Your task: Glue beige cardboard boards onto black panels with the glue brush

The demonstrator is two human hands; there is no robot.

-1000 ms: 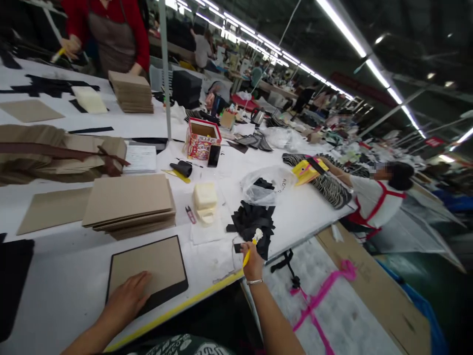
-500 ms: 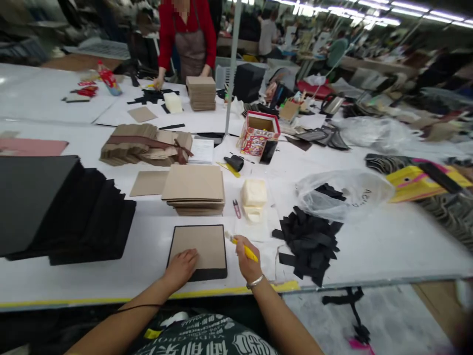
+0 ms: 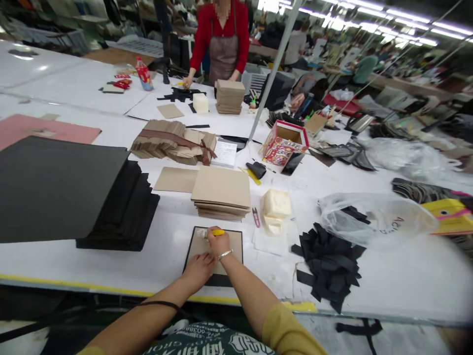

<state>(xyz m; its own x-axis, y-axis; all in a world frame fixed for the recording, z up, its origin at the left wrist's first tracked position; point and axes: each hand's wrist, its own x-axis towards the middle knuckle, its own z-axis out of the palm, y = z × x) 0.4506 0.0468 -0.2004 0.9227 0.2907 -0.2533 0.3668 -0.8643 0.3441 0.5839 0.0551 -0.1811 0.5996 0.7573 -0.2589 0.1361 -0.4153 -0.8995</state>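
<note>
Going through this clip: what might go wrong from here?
The right hand holds the yellow-handled brush near the board's top edge, so white paste could smear onto the black border.

The left hand rests on the board close to the right, so its fingers might pick up paste. If it presses too lightly, the board may shift.

right hand (image 3: 218,241): bare | silver bracelet (image 3: 225,254): behind right fingers, round wrist | mustard right sleeve (image 3: 286,330): well behind those fingers, ends near elbow | left hand (image 3: 199,270): bare | left sleeve (image 3: 92,350): mustard edge, far behind left fingers | dark green garment (image 3: 185,340): white characters, emblem, behind both hands' fingers | black cable (image 3: 158,302): crosses left forearm behind fingers
</note>
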